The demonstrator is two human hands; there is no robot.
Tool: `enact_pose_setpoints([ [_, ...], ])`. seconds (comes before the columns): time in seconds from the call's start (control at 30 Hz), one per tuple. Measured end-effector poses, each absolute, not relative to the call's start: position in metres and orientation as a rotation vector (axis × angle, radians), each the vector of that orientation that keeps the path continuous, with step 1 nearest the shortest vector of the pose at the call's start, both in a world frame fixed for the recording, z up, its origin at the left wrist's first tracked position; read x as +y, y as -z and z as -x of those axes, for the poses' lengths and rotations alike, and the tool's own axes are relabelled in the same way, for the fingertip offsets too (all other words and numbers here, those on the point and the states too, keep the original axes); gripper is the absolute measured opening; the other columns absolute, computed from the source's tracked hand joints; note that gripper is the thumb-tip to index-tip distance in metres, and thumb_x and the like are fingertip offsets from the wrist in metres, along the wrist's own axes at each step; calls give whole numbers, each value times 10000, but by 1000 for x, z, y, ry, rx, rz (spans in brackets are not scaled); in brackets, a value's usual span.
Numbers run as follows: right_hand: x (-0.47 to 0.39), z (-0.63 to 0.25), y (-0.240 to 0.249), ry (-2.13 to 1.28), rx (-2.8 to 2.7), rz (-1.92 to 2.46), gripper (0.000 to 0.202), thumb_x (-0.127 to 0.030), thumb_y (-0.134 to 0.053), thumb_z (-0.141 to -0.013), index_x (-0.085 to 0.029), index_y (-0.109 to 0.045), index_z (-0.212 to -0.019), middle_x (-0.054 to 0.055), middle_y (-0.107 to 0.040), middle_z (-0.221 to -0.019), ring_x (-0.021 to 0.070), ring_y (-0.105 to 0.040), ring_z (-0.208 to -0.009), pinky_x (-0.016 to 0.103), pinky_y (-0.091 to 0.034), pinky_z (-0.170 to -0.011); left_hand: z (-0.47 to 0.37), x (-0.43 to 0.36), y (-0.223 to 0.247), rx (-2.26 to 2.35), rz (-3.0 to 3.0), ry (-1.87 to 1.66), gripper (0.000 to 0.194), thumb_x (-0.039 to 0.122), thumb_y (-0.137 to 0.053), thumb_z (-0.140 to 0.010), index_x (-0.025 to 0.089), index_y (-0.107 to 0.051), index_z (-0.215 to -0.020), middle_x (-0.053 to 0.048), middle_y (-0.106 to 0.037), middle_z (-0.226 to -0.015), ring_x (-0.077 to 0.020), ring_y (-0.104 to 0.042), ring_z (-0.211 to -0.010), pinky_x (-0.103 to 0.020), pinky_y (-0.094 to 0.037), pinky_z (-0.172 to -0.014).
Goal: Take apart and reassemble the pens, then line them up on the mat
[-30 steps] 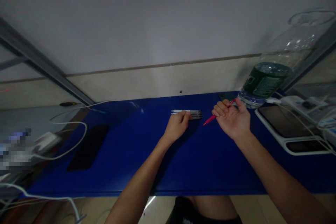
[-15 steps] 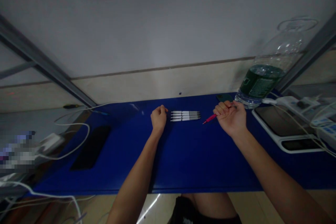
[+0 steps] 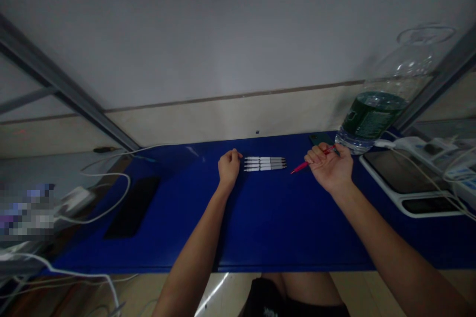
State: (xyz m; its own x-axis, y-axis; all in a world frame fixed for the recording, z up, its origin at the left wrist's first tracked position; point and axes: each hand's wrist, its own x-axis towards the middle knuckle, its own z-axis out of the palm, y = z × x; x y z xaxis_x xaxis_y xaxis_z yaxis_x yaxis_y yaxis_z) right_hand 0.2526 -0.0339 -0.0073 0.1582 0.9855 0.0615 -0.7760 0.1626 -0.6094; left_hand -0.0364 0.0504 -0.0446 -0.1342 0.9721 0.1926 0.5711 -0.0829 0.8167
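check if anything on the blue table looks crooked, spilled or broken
Nothing looks spilled or broken. The white pens lie in a tidy row on the blue table, beside the left hand. Only the large bottle seems to lean, probably just the wide camera view.

No text legible; print on green bottle label (image 3: 375,116) too small and blurred.

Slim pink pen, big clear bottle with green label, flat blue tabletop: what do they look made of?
Slim pink pen: plastic, likely; even, saturated colour, finish too small to judge.
Big clear bottle with green label: probably glossy plastic; see-through walls, bright highlights.
Flat blue tabletop: smooth, semi-gloss, with pale reflections near its back edge; painted metal or laminate, can't tell which.
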Motion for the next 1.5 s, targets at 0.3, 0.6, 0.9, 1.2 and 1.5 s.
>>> enact_pose_setpoints([
  [0.3,-37,-251,3,-1363,-505,463,381,-476,-530,-838,-222,-372,-603,-29,-278,-594,139,-310,-531,324,-391,-541,35,50,45,1703,-1675,-1088,497,506,-379,-968,184,-704,-776,1,-562,-557,-144,-498,-504,-262,-305,-525],
  [0.6,-38,-246,1,-1440,-456,366,302,-288,-563,-763,-214,-307,-621,-36,-270,-600,128,-314,-541,293,-400,-555,35,51,45,1702,-1691,-1058,500,504,-385,-968,182,-724,-792,-9,-607,-595,-147,-536,-543,-257,-322,-543],
  [0.9,-42,-245,-4,-1448,-434,323,298,-296,-529,-768,-214,-274,-638,-24,-330,-622,130,-384,-568,306,-449,-592,34,49,44,1712,-1708,-997,494,504,-395,-965,198,-749,-806,-14,-644,-619,-154,-565,-571,-258,-322,-549],
  [1.2,-41,-245,-5,-1484,-408,303,334,-295,-545,-798,-227,-241,-677,-29,-311,-648,137,-374,-576,301,-455,-576,32,49,44,1720,-1699,-997,495,504,-387,-971,204,-741,-799,-8,-643,-616,-155,-562,-573,-258,-320,-554],
  [1.5,-44,-245,-9,-1496,-446,274,411,-374,-570,-818,-229,-212,-678,-32,-297,-648,133,-369,-579,297,-451,-579,32,46,41,1717,-1714,-994,487,489,-385,-971,199,-737,-801,-8,-641,-614,-157,-560,-568,-258,-320,-551],
])
